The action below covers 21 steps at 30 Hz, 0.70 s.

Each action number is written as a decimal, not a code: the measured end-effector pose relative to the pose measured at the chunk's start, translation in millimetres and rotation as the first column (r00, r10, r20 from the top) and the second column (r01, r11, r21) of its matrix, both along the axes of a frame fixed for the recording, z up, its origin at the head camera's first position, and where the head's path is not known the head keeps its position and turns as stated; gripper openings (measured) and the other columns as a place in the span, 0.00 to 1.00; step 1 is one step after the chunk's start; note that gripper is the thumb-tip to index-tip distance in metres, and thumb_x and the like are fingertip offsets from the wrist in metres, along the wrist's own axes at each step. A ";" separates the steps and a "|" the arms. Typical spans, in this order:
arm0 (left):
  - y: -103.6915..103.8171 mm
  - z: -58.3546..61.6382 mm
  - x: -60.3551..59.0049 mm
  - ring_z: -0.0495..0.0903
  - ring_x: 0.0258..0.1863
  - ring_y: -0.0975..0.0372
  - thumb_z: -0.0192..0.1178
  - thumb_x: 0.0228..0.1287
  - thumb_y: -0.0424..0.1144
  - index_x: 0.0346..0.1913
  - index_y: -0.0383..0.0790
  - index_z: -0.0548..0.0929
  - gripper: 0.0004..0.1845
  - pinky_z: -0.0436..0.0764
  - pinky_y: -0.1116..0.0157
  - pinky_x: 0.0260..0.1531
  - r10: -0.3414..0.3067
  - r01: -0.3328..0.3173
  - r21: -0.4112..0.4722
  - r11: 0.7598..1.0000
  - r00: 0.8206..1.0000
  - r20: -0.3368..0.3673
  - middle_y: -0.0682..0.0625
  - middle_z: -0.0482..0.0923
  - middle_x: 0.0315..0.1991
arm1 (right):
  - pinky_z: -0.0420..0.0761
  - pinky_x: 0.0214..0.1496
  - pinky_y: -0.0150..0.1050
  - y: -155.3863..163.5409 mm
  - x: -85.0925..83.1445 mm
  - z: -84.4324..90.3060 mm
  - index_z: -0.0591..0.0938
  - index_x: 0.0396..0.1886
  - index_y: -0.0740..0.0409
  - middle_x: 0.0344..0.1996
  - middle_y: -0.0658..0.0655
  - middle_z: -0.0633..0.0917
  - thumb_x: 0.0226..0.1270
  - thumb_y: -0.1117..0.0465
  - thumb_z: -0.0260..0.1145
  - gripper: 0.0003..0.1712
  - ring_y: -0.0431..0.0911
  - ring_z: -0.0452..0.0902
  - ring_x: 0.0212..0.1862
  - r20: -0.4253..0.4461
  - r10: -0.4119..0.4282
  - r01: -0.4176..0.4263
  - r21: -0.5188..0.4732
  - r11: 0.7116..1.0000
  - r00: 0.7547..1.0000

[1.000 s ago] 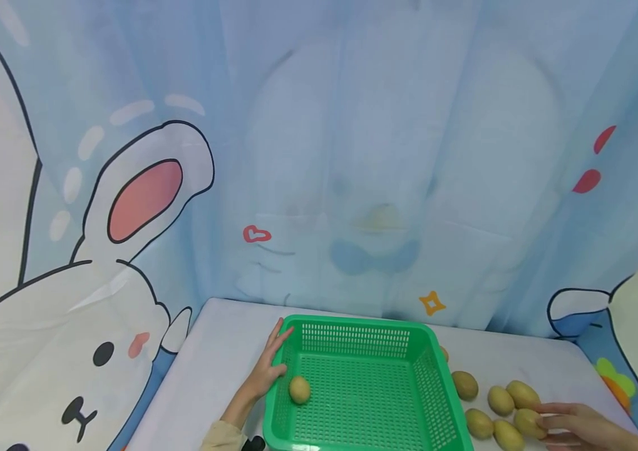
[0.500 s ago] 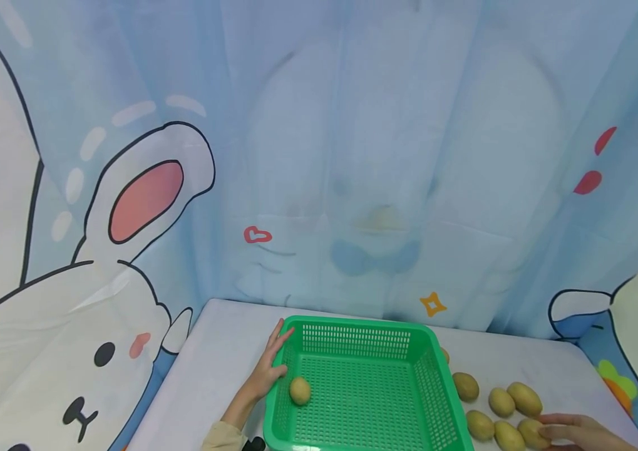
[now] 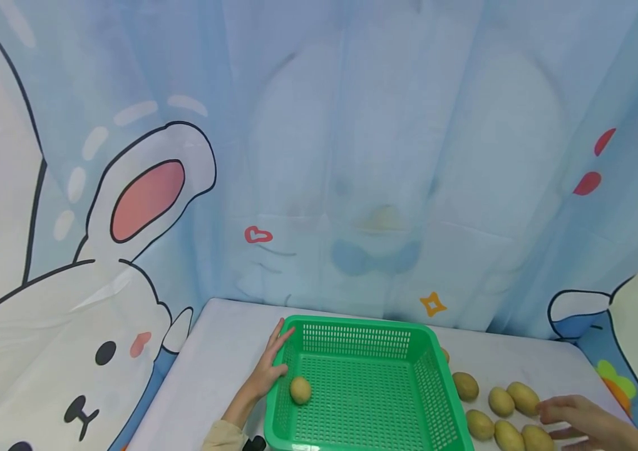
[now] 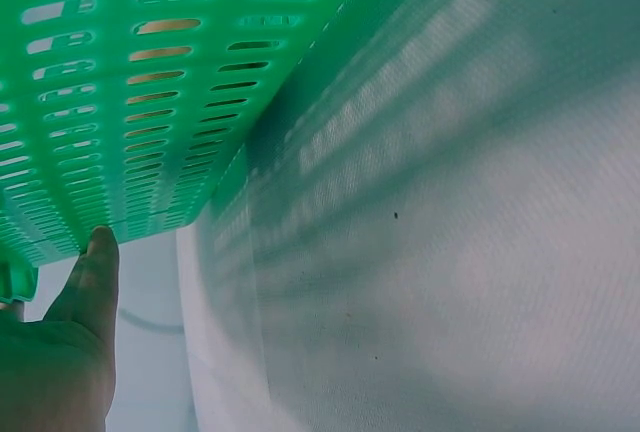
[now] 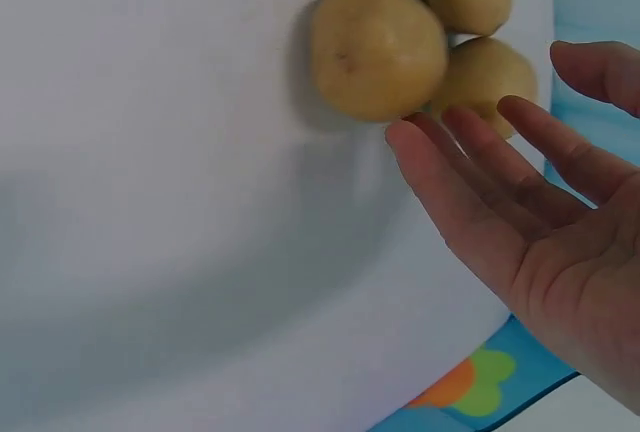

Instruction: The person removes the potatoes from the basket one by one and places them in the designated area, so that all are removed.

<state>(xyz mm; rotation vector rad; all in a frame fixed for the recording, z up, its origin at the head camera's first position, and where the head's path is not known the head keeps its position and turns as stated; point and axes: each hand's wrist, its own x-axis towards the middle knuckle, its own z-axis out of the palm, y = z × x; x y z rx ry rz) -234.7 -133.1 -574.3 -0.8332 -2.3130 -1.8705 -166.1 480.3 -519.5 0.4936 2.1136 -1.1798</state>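
The person's left hand [image 3: 265,371] lay flat against the outer left wall of the green basket [image 3: 361,331], fingers straight and pressed to the plastic. The basket was rigid, square and slotted all over, and one smooth, oval potato [image 3: 300,389] sat inside by the left wall. The left wrist view showed what the head view could not: a fingertip touching the basket's lower edge and daylight through the slots above the matte white table [image 4: 480,282].

Further right, five more potatoes lay in a loose cluster on the table. The right hand [image 3: 583,423] hovered just beside the nearest potato [image 5: 378,48], fingers [image 5: 440,177] spread and relaxed, holding nothing. Only the right wrist view made plain the open palm and the dull, faintly speckled skin of that rounded potato.
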 end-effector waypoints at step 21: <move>4.8 7.7 5.8 0.32 0.76 0.40 0.46 0.47 0.20 0.75 0.29 0.57 0.44 0.48 0.34 0.62 0.022 -0.022 0.010 1.000 1.000 0.020 0.37 0.32 0.79 | 0.80 0.49 0.57 -125.0 -45.3 66.6 0.65 0.66 0.77 0.52 0.65 0.81 0.77 0.54 0.53 0.32 0.64 0.79 0.54 -0.370 0.230 -0.308 -0.169 0.936 0.900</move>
